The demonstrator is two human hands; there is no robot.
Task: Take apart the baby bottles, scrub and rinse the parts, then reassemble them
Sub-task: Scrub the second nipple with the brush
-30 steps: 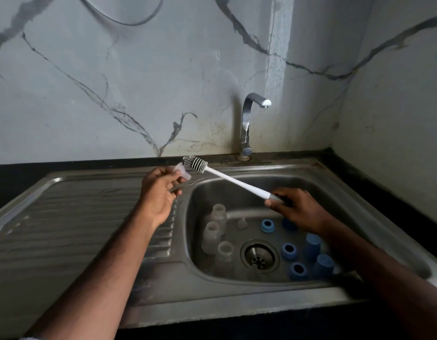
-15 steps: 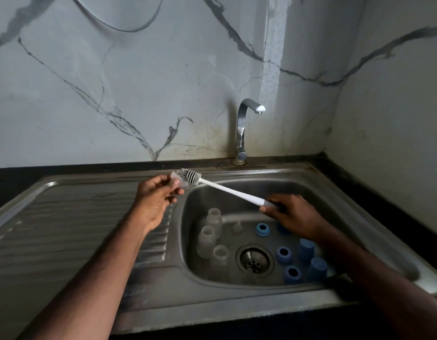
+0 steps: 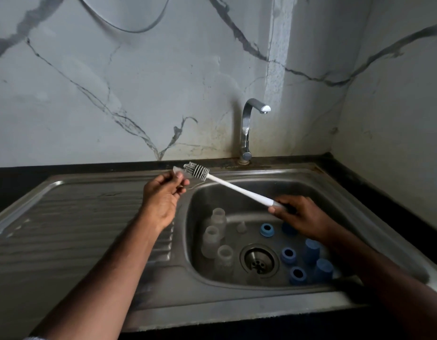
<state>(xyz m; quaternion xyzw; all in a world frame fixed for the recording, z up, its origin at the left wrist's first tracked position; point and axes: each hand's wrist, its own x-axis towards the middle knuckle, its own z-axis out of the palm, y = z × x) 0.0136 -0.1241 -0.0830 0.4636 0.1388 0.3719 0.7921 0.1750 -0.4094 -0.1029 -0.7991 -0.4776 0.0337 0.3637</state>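
My left hand (image 3: 163, 192) pinches a small clear teat (image 3: 178, 171) above the sink's left rim. My right hand (image 3: 298, 214) grips the handle of a white bottle brush (image 3: 237, 188). Its grey bristle head (image 3: 197, 171) lies against the teat. In the steel sink basin (image 3: 237, 195) stand three clear bottle bodies (image 3: 210, 238), one loose clear teat (image 3: 241, 227), several blue collars (image 3: 267, 229) and blue caps (image 3: 312, 250). Part of one blue piece is hidden under my right hand.
A ribbed steel drainboard (image 3: 65, 229) spreads to the left of the basin. The chrome tap (image 3: 248, 128) stands behind the basin with no water running. The drain (image 3: 259, 260) sits mid-basin. Marble walls close off the back and right side.
The brush head has stayed at the teat, working over it with small shifts. Both hands remain in nearly the same place. The camera has tilted slightly.
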